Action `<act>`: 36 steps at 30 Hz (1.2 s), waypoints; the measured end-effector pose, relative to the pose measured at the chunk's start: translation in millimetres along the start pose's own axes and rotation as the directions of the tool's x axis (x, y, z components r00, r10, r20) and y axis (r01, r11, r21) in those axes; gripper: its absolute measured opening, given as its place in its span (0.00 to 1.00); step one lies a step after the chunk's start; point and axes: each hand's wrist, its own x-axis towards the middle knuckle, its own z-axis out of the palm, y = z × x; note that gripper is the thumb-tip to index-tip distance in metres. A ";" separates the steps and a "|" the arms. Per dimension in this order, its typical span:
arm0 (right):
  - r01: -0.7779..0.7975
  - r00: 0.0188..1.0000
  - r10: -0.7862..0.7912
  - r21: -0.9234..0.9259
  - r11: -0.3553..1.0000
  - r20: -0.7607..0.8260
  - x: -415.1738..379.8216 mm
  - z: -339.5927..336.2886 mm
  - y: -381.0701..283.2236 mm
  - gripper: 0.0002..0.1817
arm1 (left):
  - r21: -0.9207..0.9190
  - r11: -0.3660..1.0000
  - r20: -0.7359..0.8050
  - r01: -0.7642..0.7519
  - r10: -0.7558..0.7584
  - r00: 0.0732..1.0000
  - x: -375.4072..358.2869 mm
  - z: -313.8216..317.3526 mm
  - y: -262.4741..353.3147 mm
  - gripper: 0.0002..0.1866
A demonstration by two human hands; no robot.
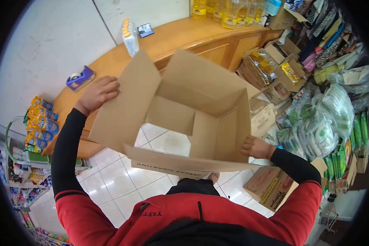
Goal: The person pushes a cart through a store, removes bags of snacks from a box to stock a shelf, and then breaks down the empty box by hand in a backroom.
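Note:
A large brown cardboard box [201,96] is held up in front of me, its upper flaps spread. Through its partly open bottom, the white floor tiles show. My left hand [99,94] grips the outer edge of the wide left flap, fingers curled over it. My right hand [256,147] is closed on the right wall near the lower right corner. The near side of the box carries printed letters, upside down in this view.
A curved wooden counter [168,37] holds a purple tape dispenser [80,78], white bottles [130,39] and oil bottles [233,14]. Opened cartons and plastic-wrapped packs [326,115] crowd the right. Another carton [268,186] lies on the floor; shelves of goods stand left.

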 end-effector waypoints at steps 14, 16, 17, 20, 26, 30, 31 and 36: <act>-0.321 0.854 0.253 -0.078 0.944 -0.455 116.7 -136.5 1.9 0.08 | -0.655 0.755 -0.062 0.027 -0.090 0.994 154.2 3.8 126.4 0.27; -0.328 0.849 0.222 -0.149 0.933 -0.479 125.0 -155.9 3.0 0.09 | -0.799 0.584 0.042 0.144 -0.184 0.982 163.3 26.7 145.0 0.25; -0.323 0.850 0.179 -0.220 0.921 -0.495 125.6 -164.6 4.9 0.10 | -0.891 0.372 0.170 0.262 -0.262 0.950 167.8 36.4 152.2 0.23; -0.405 0.688 0.190 -0.154 0.901 -0.701 114.9 -184.0 16.7 0.13 | -0.898 0.314 -0.003 0.307 -0.705 0.710 189.8 31.4 167.0 0.16; -0.319 -0.260 0.661 0.709 0.629 -0.704 33.5 -147.6 -52.8 0.09 | -0.993 0.106 -0.116 -0.046 -0.929 0.353 203.8 28.7 159.7 0.13; -0.057 -0.376 0.926 0.997 -0.046 0.021 -56.3 20.0 -79.1 0.16 | -0.985 -0.044 -0.010 -0.166 -0.950 0.312 185.9 13.9 162.1 0.13; 0.562 -0.108 0.935 0.797 -0.223 0.337 -50.8 58.9 -77.8 0.16 | -0.987 -0.038 -0.013 -0.158 -0.951 0.310 180.3 12.9 166.4 0.13; 0.867 0.239 0.971 0.457 -0.198 -0.032 27.7 105.0 -94.1 0.23 | -0.900 -0.263 0.237 -0.348 -0.964 0.116 154.5 14.9 196.7 0.12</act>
